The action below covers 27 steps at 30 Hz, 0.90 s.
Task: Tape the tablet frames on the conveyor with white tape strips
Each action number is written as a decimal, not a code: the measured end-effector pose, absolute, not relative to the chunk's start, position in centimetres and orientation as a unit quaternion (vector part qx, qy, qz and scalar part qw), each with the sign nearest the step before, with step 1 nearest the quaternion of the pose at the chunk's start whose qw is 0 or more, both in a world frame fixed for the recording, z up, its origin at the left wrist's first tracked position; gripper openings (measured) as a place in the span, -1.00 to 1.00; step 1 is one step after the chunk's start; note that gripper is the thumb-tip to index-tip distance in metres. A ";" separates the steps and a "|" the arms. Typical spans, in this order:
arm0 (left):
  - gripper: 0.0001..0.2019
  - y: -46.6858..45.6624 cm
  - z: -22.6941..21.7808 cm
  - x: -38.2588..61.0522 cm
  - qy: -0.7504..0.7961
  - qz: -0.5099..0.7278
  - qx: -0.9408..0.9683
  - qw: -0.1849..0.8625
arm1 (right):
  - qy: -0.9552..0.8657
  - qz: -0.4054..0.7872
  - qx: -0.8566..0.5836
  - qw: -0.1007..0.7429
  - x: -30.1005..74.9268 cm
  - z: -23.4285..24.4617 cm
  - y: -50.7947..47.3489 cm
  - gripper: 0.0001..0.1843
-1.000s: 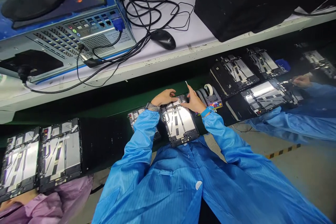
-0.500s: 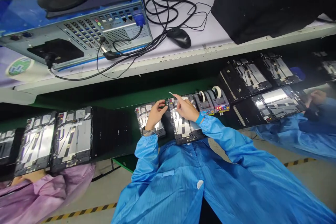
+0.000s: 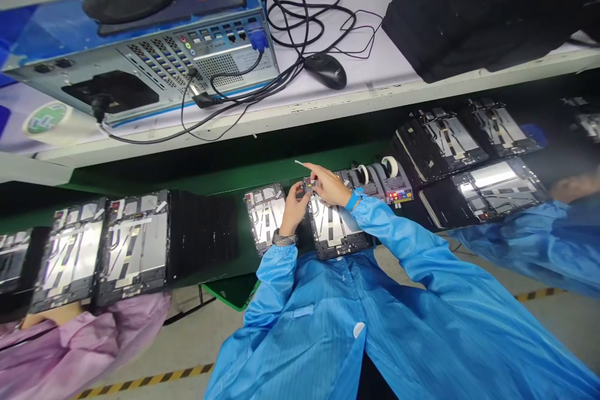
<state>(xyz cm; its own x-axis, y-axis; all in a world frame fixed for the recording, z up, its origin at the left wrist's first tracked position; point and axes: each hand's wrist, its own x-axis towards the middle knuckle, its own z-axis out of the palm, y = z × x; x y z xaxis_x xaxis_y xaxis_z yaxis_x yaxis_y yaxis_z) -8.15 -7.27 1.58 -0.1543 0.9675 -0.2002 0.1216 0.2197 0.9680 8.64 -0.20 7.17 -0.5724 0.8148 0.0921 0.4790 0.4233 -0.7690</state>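
An opened tablet [image 3: 334,225], its silver battery plates and flat cables showing, lies in front of me at the bench edge. My left hand [image 3: 294,209] is at its upper left corner, fingers curled and thumb bent onto the edge. Over the top of the same tablet is my right hand [image 3: 332,187], its index finger stretched out with a small white strip of tape [image 3: 299,163] at the tip. Its thumb and other fingers are bent down close to the tablet's top edge, and what they touch there is hidden. A second opened tablet [image 3: 265,212] lies to the left, partly behind my left wrist.
Two tape dispensers [image 3: 392,182] with white rolls stand right of the tablet. More opened tablets [image 3: 135,244] lie along the bench on both sides. Co-workers' sleeves show at left [image 3: 98,337] and right [image 3: 529,231]. Above, a shelf carries a computer case [image 3: 187,69], cables and a mouse [image 3: 325,70].
My left hand has moved right, from above the second tablet to the upper left corner of the tablet before me. The right hand has shifted slightly left, the tape strip still at its fingertip.
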 end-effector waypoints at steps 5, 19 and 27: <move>-0.55 -7.0 1.5 -8.0 0.645 0.435 0.444 0.444 | -0.807 0.387 -0.379 0.236 8.9 6.3 -0.1 -0.19; -0.47 -6.0 1.4 -8.9 0.635 0.419 0.477 0.440 | -0.340 0.801 -0.337 0.360 9.8 10.5 -6.5 -0.41; -0.42 -6.7 2.2 -8.5 0.620 0.443 0.502 0.409 | -0.059 0.884 -0.257 0.386 8.5 8.7 -9.4 -0.56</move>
